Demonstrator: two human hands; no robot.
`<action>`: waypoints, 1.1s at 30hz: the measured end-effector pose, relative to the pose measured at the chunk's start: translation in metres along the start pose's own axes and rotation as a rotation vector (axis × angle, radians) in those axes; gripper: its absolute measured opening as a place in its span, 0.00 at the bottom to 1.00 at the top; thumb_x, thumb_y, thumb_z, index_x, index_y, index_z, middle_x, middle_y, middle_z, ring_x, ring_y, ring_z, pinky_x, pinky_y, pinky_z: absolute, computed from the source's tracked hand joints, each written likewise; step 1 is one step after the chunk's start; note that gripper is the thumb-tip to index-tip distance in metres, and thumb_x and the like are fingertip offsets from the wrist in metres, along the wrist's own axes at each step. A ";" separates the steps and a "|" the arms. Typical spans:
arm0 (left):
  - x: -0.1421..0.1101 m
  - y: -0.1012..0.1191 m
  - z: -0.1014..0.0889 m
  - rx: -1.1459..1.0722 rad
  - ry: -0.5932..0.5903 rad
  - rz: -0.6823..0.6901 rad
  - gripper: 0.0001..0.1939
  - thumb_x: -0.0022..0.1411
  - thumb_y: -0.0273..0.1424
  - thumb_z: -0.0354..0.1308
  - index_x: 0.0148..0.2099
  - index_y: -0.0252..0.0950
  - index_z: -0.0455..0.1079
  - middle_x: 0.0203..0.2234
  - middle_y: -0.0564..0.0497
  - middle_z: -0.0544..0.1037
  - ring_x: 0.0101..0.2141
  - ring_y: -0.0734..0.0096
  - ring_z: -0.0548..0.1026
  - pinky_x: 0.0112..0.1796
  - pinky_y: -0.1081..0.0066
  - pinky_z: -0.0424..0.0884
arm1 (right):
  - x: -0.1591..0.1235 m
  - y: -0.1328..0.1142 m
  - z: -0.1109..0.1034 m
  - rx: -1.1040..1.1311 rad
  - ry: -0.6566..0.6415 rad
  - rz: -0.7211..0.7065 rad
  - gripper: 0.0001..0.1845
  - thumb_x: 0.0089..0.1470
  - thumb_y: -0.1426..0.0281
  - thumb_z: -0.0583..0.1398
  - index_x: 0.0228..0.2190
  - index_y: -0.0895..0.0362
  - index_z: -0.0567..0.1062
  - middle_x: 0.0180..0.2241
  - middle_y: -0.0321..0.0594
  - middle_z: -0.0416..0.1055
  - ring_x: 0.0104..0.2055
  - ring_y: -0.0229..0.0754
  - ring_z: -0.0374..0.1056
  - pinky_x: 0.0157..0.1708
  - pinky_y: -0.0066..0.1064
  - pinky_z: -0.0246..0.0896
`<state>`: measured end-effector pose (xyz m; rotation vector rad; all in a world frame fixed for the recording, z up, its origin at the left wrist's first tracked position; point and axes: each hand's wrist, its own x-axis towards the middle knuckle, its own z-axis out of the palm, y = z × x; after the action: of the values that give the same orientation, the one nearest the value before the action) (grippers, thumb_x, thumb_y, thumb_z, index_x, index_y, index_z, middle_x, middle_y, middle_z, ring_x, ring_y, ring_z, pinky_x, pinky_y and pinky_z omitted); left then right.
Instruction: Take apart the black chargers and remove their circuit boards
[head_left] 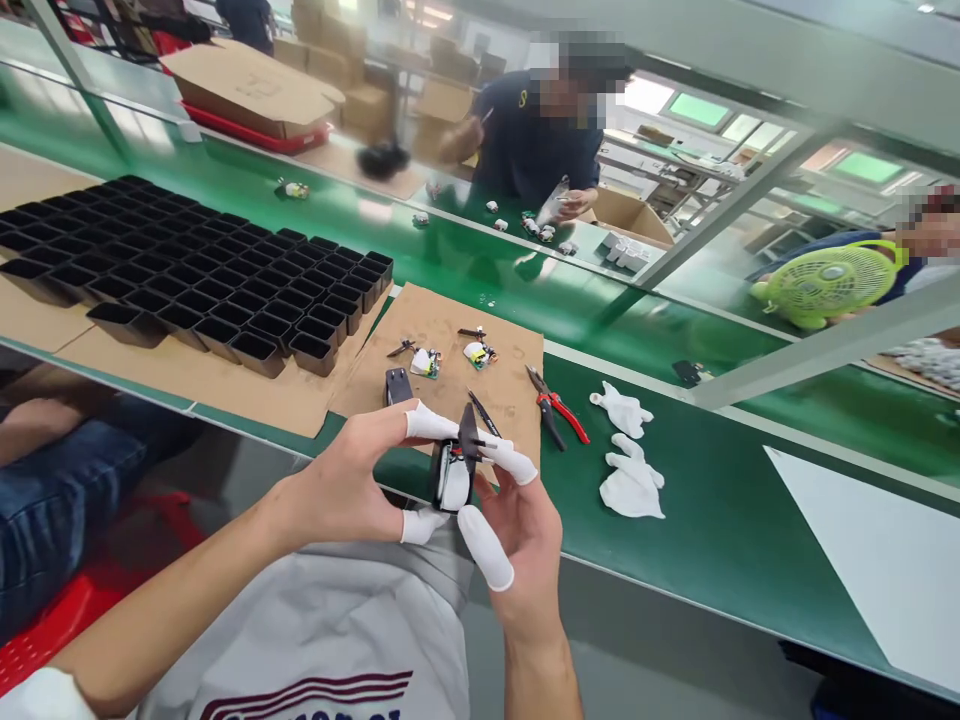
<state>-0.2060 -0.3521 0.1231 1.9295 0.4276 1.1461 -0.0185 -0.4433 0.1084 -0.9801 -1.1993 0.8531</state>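
Note:
In front of my lap, a black power adapter housing (439, 482) is held between the fingers and thumb of my left hand (352, 480), which wear white finger cots. White material and a bit of red show inside its open end. My right hand (521, 525), also in finger cots, grips a black cover plate with two metal prongs (469, 437) at that end. The plate stands tilted, partly off the housing. Just beyond lie a black adapter with pins (398, 386), a black pen-like tool (484, 412), and two small circuit boards (426, 362) with wired black plates.
Rows of black housings (247, 300) stand on cardboard at left. Red-and-black pliers (556, 408) and white gloves (632, 480) lie to the right, with a white sheet (870, 550) beyond. Across the green conveyor (450, 240), a co-worker (536, 140) handles parts; a green fan (831, 280) stands right.

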 end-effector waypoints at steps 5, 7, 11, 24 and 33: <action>-0.020 -0.001 0.011 0.012 0.042 -0.029 0.36 0.56 0.23 0.76 0.66 0.40 0.77 0.50 0.47 0.86 0.47 0.61 0.86 0.52 0.64 0.84 | -0.021 0.009 0.002 -0.048 0.037 -0.010 0.35 0.58 0.72 0.78 0.63 0.42 0.81 0.63 0.44 0.80 0.66 0.52 0.79 0.66 0.46 0.80; -0.026 -0.005 0.019 0.057 0.073 -0.057 0.35 0.55 0.25 0.76 0.66 0.39 0.78 0.50 0.46 0.87 0.47 0.59 0.86 0.53 0.61 0.84 | -0.027 0.015 0.002 -0.133 0.099 -0.033 0.36 0.56 0.73 0.79 0.63 0.43 0.82 0.62 0.44 0.81 0.65 0.52 0.79 0.65 0.45 0.80; -0.035 -0.020 0.039 0.189 0.220 -0.102 0.33 0.55 0.25 0.73 0.64 0.37 0.77 0.49 0.44 0.86 0.46 0.57 0.85 0.50 0.58 0.85 | -0.038 0.025 0.002 -0.388 0.247 -0.219 0.31 0.59 0.76 0.76 0.61 0.43 0.86 0.58 0.45 0.84 0.61 0.53 0.82 0.61 0.49 0.83; -0.025 -0.039 0.074 0.260 0.403 -0.062 0.33 0.64 0.32 0.74 0.68 0.39 0.71 0.53 0.41 0.81 0.50 0.56 0.83 0.51 0.57 0.84 | -0.031 0.063 -0.003 -0.003 0.637 0.157 0.12 0.64 0.59 0.76 0.45 0.51 0.92 0.46 0.47 0.91 0.48 0.53 0.89 0.51 0.47 0.89; -0.012 -0.042 0.100 -0.486 0.250 -0.569 0.27 0.63 0.50 0.79 0.52 0.38 0.77 0.46 0.43 0.89 0.46 0.56 0.88 0.52 0.57 0.87 | -0.030 0.055 0.005 0.534 0.645 0.478 0.17 0.64 0.51 0.72 0.48 0.47 0.91 0.52 0.42 0.90 0.57 0.49 0.87 0.59 0.39 0.85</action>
<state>-0.1234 -0.3827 0.0594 1.1448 0.7045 0.9907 -0.0295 -0.4509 0.0464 -0.9914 -0.1620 1.0453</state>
